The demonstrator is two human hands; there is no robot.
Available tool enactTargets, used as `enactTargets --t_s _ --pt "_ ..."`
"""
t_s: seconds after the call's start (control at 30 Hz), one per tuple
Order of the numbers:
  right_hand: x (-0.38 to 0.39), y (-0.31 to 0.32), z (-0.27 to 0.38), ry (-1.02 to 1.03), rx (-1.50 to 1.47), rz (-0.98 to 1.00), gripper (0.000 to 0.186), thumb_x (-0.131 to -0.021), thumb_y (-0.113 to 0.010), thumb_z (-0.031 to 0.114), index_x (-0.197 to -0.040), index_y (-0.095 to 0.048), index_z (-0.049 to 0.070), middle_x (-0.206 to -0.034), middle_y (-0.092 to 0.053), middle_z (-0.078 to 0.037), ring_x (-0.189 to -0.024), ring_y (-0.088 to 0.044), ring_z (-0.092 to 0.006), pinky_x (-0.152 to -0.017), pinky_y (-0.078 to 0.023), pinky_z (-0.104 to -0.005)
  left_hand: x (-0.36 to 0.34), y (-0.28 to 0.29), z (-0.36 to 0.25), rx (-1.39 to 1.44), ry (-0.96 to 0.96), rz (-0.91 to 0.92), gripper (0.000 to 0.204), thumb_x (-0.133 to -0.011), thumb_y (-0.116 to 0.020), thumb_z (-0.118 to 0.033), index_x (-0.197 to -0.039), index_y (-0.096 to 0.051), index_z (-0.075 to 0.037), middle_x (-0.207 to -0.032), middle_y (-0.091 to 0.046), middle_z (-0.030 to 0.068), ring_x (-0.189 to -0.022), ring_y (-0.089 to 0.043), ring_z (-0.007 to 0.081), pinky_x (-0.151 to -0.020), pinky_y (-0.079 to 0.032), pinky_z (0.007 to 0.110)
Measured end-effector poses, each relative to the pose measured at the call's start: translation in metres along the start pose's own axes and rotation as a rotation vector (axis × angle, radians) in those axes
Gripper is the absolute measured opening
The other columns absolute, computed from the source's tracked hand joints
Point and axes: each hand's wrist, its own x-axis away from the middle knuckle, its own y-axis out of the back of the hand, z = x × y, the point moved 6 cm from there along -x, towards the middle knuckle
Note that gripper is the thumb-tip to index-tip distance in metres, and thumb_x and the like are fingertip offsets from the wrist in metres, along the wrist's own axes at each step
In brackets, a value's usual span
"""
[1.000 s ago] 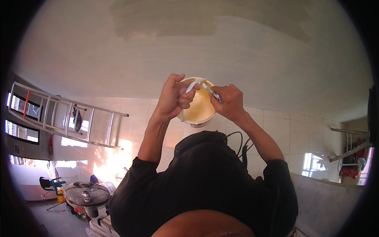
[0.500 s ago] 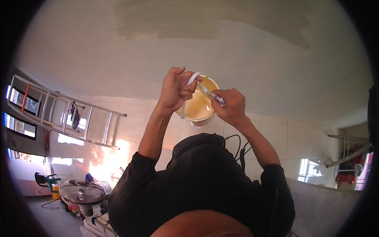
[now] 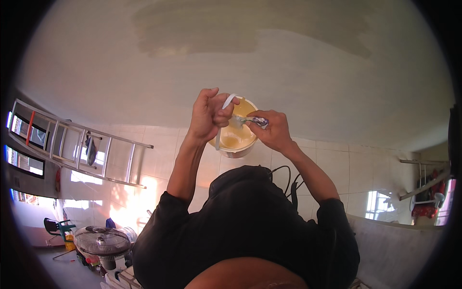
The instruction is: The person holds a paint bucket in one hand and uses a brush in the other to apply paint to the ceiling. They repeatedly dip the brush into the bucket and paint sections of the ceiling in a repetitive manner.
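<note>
"So, what's the left hand (image 3: 210, 115) up to?"

"Its fingers are curled around the bucket's white handle (image 3: 225, 102), with the thumb sticking out, away from the strap."

"And the bucket (image 3: 237, 154)?"

"Just beside that hand, in front of the person's dark shirt (image 3: 250, 212). Its open mouth faces up, and the inside is yellowish."

"What about the right hand (image 3: 273, 130)?"

"That one is closed on a brush (image 3: 250, 120), gripping it by the patterned handle. The brush lies sideways over the bucket's mouth, pale end pointing at the left hand. Whether the bristles touch the inside, I can't tell."

"Anything around them?"

"Beyond the bucket is a pale wall (image 3: 317, 91) with a darker, streaky patch (image 3: 202, 31) across it. Well off to the left stands a metal ladder (image 3: 131, 163), and nearer the lower left corner, a fan (image 3: 102, 240) and a green chair (image 3: 65, 226)."
</note>
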Motion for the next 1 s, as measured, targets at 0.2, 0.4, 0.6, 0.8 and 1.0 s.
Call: enactTargets --t_s 0.2,0.4,0.6,0.8,1.0 --pt "-0.002 0.008 0.002 0.248 0.271 -0.098 0.015 -0.076 -0.075 0.016 -0.087 -0.073 0.006 -0.065 -0.066 -0.008 -0.054 -0.059 -0.0236 -0.056 -0.042 -0.0367 0.001 -0.001 -0.001 -0.021 0.025 -0.043 0.062 -0.094 -0.037 -0.053 -0.104 -0.061 0.004 -0.066 -0.034 -0.0070 -0.051 -0.022 0.0024 -0.045 -0.019 0.019" --pt "0.012 0.019 0.017 0.175 0.151 -0.127 0.016 -0.075 -0.076 0.016 -0.087 -0.074 0.005 -0.067 -0.068 -0.009 -0.055 -0.059 -0.0250 -0.056 -0.044 -0.0372 -0.003 0.006 0.004 -0.003 0.026 -0.040 0.062 -0.094 -0.037 -0.053 -0.102 -0.062 0.003 -0.065 -0.033 -0.0072 -0.051 -0.021 0.0023 -0.044 -0.018 0.019" --pt "0.021 -0.015 -0.007 -0.338 -0.329 0.175 0.025 -0.077 -0.079 0.021 -0.094 -0.077 0.002 -0.068 -0.069 -0.011 -0.057 -0.061 -0.0157 -0.058 -0.049 -0.0315 -0.005 0.002 0.005 0.003 0.027 -0.008 0.065 -0.093 -0.039 -0.057 -0.105 -0.062 0.002 -0.066 -0.033 -0.0075 -0.049 -0.021 0.0019 -0.045 -0.018 0.018" --pt "0.028 0.014 -0.017 -0.384 -0.391 0.140 0.021 -0.081 -0.077 0.013 -0.096 -0.076 -0.001 -0.071 -0.071 -0.007 -0.061 -0.060 -0.0094 -0.059 -0.049 -0.0259 -0.001 0.003 0.003 0.019 0.004 -0.019 0.066 -0.092 -0.038 -0.059 -0.105 -0.060 0.002 -0.066 -0.033 -0.0068 -0.049 -0.021 0.0027 -0.046 -0.018 0.019" --pt "0.032 0.097 -0.044 -0.318 -0.496 -0.140 0.016 -0.086 -0.073 0.007 -0.098 -0.076 -0.003 -0.078 -0.072 -0.007 -0.070 -0.065 -0.0094 -0.065 -0.051 -0.0236 0.000 -0.005 0.004 0.102 -0.051 -0.069 0.067 -0.092 -0.037 -0.060 -0.106 -0.057 0.003 -0.065 -0.033 -0.0058 -0.048 -0.022 0.0039 -0.046 -0.019 0.020"
